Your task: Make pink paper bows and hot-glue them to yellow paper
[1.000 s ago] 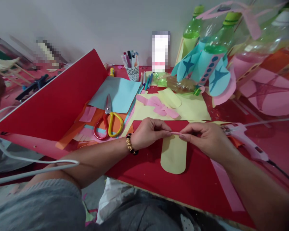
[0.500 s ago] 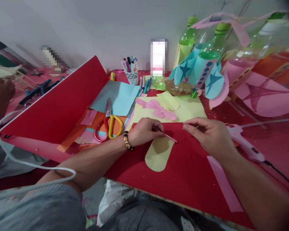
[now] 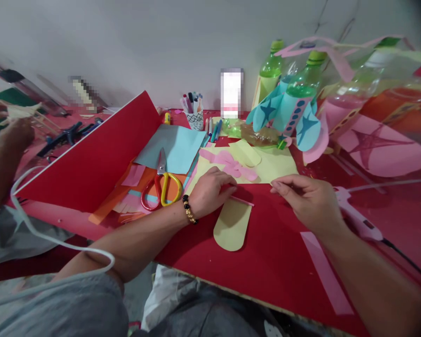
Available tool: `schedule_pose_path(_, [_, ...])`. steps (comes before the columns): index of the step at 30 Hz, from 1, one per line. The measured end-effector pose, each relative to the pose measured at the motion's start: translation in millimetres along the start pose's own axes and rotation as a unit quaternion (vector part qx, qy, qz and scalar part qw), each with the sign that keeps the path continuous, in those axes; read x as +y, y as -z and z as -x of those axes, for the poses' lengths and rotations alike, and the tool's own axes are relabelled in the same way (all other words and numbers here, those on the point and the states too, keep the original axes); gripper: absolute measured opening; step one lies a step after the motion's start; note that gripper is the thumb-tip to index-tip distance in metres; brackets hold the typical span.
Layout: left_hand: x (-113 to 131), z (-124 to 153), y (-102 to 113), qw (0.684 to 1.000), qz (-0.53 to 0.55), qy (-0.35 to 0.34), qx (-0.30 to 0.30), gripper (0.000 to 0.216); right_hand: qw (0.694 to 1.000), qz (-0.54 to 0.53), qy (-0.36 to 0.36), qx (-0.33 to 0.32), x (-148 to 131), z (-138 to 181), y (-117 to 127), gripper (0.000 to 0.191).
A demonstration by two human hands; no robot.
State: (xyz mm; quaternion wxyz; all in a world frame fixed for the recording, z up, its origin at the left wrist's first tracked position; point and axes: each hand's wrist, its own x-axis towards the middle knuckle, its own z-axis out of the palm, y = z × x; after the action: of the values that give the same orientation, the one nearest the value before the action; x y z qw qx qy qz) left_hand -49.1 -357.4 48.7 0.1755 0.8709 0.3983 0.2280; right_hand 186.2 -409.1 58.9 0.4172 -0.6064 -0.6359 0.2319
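Note:
My left hand [image 3: 215, 189], with a beaded bracelet at the wrist, is closed at the upper left of a pale yellow paper piece [image 3: 232, 227] with a rounded lower end. A thin pink paper strip [image 3: 244, 201] runs along that piece's top edge, its left end near my left fingers. Whether these fingers grip anything is hidden. To the right, my right hand [image 3: 307, 199] is held in a pinch above the red board [image 3: 273, 262]. Whatever is between its thumb and forefinger is too small to make out. A flat pink paper strip [image 3: 324, 271] lies below my right hand.
Scissors [image 3: 162, 180] lie on coloured paper to the left, beside an upright red panel [image 3: 98, 154]. A pink glue gun [image 3: 359, 217] with a cord lies at right. Decorated bottles [image 3: 301, 93] stand behind it. Another person's hand [image 3: 16, 133] is at far left.
My left thumb has drawn back slightly from the pink strip on the yellow piece. My right hand stays pinched in nearly the same place. The view has shifted slightly.

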Motion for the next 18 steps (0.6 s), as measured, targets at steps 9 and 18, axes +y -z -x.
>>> schedule_pose_path(9, [5,-6,-6,0.989,-0.143,-0.040,-0.012,0.037,0.997,-0.002,-0.007,0.076,5,-5,14,0.014])
schedule_pose_path(18, [14,-41,-10,0.978,-0.188,-0.048,-0.076,0.037,0.979,-0.060,-0.014,0.195,17,-17,31,0.018])
